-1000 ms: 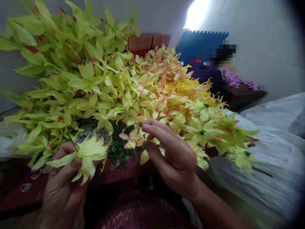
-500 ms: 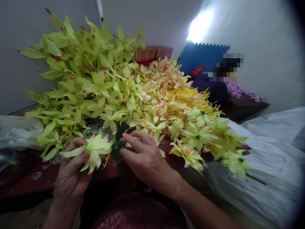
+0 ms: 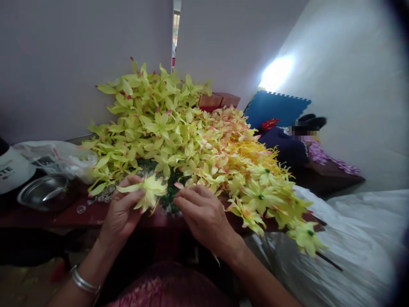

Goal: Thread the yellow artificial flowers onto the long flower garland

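My left hand point(image 3: 124, 209) pinches a pale yellow-green artificial flower point(image 3: 151, 192) in front of the pile, its layered petals facing right. To the right of it, my right hand point(image 3: 203, 213) has its fingers drawn together over a cluster of small dark green plastic parts point(image 3: 169, 198). What those fingertips hold, if anything, is hidden. Behind both hands rises a big heap of yellow-green petal pieces point(image 3: 159, 123), pinker towards the right, with thin yellow stamen strands point(image 3: 252, 149). Several assembled flowers with green centres point(image 3: 260, 196) lie at the right front of the heap.
A metal bowl point(image 3: 46, 192) and clear plastic bags point(image 3: 60, 160) sit at the left. White plastic sheeting point(image 3: 358, 230) spreads at the right. Beyond the heap are brown boxes point(image 3: 220, 100), a blue foam mat point(image 3: 276, 111) and another person point(image 3: 283, 145) near purple petals point(image 3: 319, 157).
The view has tilted up and shifted left, bringing the bowl into fuller view. My left hand still holds the flower. My right hand's fingers have drawn closer together.
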A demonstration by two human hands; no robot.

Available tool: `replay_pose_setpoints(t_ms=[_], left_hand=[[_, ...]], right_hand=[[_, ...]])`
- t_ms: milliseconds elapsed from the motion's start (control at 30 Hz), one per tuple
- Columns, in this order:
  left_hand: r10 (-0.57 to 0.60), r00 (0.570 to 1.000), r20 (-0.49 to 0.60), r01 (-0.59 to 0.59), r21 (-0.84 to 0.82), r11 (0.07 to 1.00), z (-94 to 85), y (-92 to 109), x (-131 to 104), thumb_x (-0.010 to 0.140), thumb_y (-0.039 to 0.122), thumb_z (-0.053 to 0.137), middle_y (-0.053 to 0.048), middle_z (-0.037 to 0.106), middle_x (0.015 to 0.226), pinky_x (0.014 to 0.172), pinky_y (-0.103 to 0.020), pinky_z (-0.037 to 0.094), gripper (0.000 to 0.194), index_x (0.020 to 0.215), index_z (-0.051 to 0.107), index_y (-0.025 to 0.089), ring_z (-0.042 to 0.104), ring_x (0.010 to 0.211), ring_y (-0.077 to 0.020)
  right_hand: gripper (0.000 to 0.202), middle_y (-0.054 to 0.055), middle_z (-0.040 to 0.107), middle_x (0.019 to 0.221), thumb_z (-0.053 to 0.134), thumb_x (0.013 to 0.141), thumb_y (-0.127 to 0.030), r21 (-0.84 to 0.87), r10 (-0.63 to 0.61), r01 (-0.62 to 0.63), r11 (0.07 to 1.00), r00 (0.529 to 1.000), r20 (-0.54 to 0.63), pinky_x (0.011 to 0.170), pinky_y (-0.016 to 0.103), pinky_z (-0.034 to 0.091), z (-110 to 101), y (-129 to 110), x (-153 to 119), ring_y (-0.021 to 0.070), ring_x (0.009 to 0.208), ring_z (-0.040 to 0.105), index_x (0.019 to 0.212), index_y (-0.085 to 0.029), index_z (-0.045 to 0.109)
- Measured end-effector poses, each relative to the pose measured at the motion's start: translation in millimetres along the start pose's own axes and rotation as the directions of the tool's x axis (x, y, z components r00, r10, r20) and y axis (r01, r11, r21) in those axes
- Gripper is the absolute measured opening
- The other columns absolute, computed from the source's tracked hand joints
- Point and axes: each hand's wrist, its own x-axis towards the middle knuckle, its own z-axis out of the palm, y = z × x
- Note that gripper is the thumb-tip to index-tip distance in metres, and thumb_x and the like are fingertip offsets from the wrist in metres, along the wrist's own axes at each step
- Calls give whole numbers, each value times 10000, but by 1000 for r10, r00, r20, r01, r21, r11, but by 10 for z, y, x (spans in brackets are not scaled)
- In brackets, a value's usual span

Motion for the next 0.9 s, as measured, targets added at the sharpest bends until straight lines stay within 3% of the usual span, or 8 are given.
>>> replay_pose_setpoints(t_ms=[233,333,633,767,900], left_hand=[[16,1000,-2,-16,-7,1000,-55,52,-24,563,93,736,30,611,616,396,-170,464,269,769,589,186,562,473,-108],[37,999,-8,-37,15,999,-64,79,-51,566,92,735,33,603,606,401,-164,458,257,754,585,183,565,474,-105],[67,997,40,-69,67,995,-34,31,-93,594,103,728,25,625,655,404,-189,460,252,761,555,181,582,453,-112],[51,997,64,-56,76,996,-16,2,-93,609,110,721,27,626,636,425,-189,471,245,767,551,187,611,482,-126],[31,997,75,-38,105,994,24,-4,-117,630,102,706,22,639,656,430,-192,475,236,779,546,191,622,497,-132]], right_hand=[[123,41,619,906,491,891,-198,-219,14,22,976,987,159,724,288,399,108,-28,-122,190,852,489,846,-196,605],[81,30,606,827,529,868,-188,-244,6,42,969,981,194,709,292,396,212,1,-136,185,782,478,829,-206,598],[115,25,572,705,526,844,-101,-251,11,5,968,998,61,677,281,409,390,35,-151,177,703,488,797,-181,592],[227,31,571,705,418,870,-62,-137,50,-58,989,997,-63,637,251,431,395,69,-153,155,671,517,790,-169,602],[251,72,611,847,386,883,-79,230,158,-110,967,967,-200,699,233,478,354,100,-116,140,798,589,916,-155,623]])
